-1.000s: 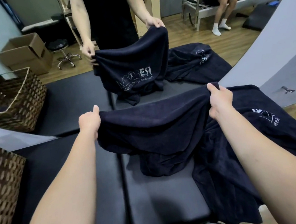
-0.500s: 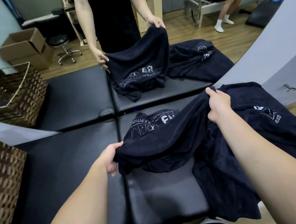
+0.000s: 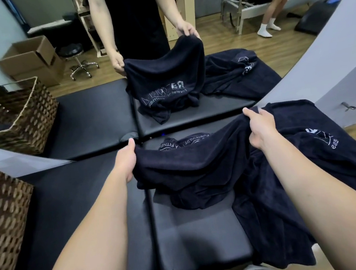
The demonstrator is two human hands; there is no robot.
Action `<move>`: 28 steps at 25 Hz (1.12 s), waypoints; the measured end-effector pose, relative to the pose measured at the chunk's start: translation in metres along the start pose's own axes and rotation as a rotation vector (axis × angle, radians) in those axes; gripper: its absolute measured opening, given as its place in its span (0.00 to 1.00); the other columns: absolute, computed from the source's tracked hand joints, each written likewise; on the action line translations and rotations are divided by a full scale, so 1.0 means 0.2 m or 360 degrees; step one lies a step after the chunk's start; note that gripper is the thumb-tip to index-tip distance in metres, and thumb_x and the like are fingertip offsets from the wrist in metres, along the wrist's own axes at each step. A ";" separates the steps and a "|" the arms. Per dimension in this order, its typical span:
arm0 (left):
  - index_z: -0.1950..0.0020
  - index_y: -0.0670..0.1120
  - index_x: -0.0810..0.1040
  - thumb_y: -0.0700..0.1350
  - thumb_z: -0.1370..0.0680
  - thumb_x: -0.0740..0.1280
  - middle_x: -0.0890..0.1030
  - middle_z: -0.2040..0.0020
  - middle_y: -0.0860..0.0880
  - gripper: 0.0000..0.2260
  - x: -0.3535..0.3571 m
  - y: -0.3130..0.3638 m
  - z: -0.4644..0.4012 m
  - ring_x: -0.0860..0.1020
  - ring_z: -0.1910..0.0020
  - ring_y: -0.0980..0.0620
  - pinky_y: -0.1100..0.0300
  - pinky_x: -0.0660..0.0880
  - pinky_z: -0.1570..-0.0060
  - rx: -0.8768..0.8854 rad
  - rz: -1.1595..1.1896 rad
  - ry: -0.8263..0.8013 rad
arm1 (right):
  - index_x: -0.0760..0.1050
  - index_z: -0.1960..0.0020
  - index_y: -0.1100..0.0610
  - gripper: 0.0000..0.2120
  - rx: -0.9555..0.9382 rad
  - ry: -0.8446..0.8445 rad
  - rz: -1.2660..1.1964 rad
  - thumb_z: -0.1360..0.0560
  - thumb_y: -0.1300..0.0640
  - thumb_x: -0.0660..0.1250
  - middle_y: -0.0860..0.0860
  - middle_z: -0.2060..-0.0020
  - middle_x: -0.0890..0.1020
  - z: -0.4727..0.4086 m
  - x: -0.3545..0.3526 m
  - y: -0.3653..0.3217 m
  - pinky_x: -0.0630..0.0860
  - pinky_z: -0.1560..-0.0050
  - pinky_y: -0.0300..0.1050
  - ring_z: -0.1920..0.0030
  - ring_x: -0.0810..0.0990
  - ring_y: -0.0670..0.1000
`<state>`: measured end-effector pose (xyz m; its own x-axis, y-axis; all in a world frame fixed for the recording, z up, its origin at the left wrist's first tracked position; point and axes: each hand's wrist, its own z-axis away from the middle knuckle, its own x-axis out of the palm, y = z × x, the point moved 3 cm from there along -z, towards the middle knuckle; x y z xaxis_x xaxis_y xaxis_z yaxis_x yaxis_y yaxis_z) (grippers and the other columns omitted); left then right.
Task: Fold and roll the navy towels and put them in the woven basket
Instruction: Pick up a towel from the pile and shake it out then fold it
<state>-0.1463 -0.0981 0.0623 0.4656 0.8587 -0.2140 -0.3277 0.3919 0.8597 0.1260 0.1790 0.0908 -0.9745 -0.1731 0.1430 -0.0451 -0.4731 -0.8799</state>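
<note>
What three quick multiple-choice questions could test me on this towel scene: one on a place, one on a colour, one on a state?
1. Where is the woven basket?
A. On the wearer's left
B. On the wearer's right
C. On the floor under the padded table

2. What colour is the held towel?
A. White
B. Navy
C. Red

3. How is that towel now?
A. Rolled tight
B. Lying in the basket
C. Stretched between both hands

Answers: 1 A, it stands at the left edge. 2 B, dark navy cloth. 3 C, the left hand and right hand each grip an end.
</note>
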 end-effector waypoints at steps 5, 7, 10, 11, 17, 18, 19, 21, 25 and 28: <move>0.51 0.46 0.77 0.58 0.17 0.58 0.78 0.48 0.47 0.18 -0.13 0.53 0.00 0.75 0.49 0.48 0.53 0.74 0.44 0.0528 -0.0203 0.0262 | 0.64 0.23 0.45 0.32 -0.0273 0.0103 -0.0092 0.23 0.64 0.67 0.49 0.32 0.70 0.03 0.01 -0.21 0.70 0.27 0.54 0.33 0.74 0.49; 0.59 0.44 0.72 0.56 0.16 0.58 0.73 0.57 0.45 0.19 -0.19 0.75 0.05 0.69 0.57 0.51 0.57 0.66 0.57 0.0839 -0.0273 0.0442 | 0.66 0.25 0.45 0.29 -0.0364 0.0173 -0.0204 0.22 0.64 0.66 0.49 0.34 0.71 0.04 0.01 -0.35 0.71 0.28 0.53 0.33 0.75 0.49; 0.68 0.45 0.63 0.55 0.16 0.58 0.65 0.69 0.50 0.23 -0.29 1.09 0.19 0.62 0.66 0.54 0.54 0.60 0.61 0.1304 -0.0293 0.0790 | 0.66 0.25 0.47 0.28 -0.0517 0.0222 -0.0346 0.21 0.65 0.64 0.45 0.43 0.76 0.08 0.04 -0.56 0.75 0.33 0.48 0.39 0.78 0.48; 0.69 0.47 0.60 0.56 0.17 0.57 0.64 0.70 0.50 0.23 -0.32 1.17 0.24 0.62 0.67 0.54 0.50 0.61 0.61 0.1388 -0.0310 0.0868 | 0.67 0.25 0.48 0.27 -0.0566 0.0228 -0.0357 0.21 0.65 0.63 0.43 0.48 0.76 0.09 0.05 -0.62 0.77 0.37 0.42 0.43 0.79 0.46; 0.56 0.39 0.77 0.58 0.16 0.53 0.79 0.43 0.32 0.25 -0.46 1.36 0.29 0.78 0.43 0.36 0.50 0.72 0.47 0.1213 -0.0615 0.0968 | 0.75 0.34 0.52 0.20 -0.0784 0.0325 -0.0310 0.21 0.68 0.58 0.43 0.55 0.74 0.14 0.15 -0.83 0.69 0.63 0.23 0.60 0.73 0.38; 0.44 0.37 0.79 0.57 0.15 0.52 0.78 0.37 0.34 0.27 -0.45 1.31 0.25 0.77 0.38 0.37 0.51 0.73 0.41 0.1054 -0.0591 0.0865 | 0.76 0.35 0.52 0.20 -0.0769 0.0330 -0.0305 0.21 0.68 0.58 0.44 0.53 0.75 0.14 0.16 -0.83 0.69 0.63 0.23 0.59 0.73 0.38; 0.34 0.36 0.76 0.58 0.15 0.51 0.76 0.32 0.36 0.28 -0.44 1.24 0.20 0.76 0.34 0.38 0.51 0.73 0.36 0.0880 -0.0569 0.0767 | 0.76 0.36 0.52 0.20 -0.0740 0.0327 -0.0311 0.21 0.68 0.58 0.45 0.50 0.76 0.15 0.17 -0.82 0.71 0.61 0.24 0.57 0.74 0.38; 0.28 0.34 0.71 0.59 0.15 0.50 0.73 0.28 0.36 0.31 -0.39 1.05 0.11 0.73 0.30 0.38 0.50 0.70 0.31 0.0675 -0.0589 0.0609 | 0.77 0.38 0.51 0.19 -0.0655 0.0360 -0.0331 0.22 0.67 0.57 0.46 0.46 0.78 0.14 0.18 -0.78 0.74 0.56 0.29 0.51 0.77 0.42; 0.36 0.34 0.78 0.60 0.15 0.51 0.76 0.32 0.35 0.31 -0.33 0.84 0.10 0.74 0.33 0.38 0.53 0.68 0.35 0.0692 -0.0721 0.0578 | 0.78 0.39 0.53 0.21 -0.0532 0.0431 -0.0392 0.23 0.69 0.56 0.45 0.51 0.78 0.11 0.15 -0.70 0.72 0.69 0.28 0.60 0.76 0.41; 0.64 0.41 0.74 0.61 0.16 0.55 0.77 0.60 0.40 0.28 -0.34 0.96 0.10 0.75 0.52 0.37 0.48 0.71 0.46 0.0950 -0.0666 0.0636 | 0.77 0.42 0.51 0.19 -0.0615 0.0458 -0.0328 0.24 0.68 0.56 0.45 0.50 0.77 0.09 0.15 -0.74 0.72 0.66 0.26 0.58 0.75 0.41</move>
<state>-0.2244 -0.0879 0.2517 0.0884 0.7777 -0.6224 0.3510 0.5605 0.7501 0.1074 0.2281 0.2329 -0.9553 0.1604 0.2485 -0.2675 -0.1095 -0.9573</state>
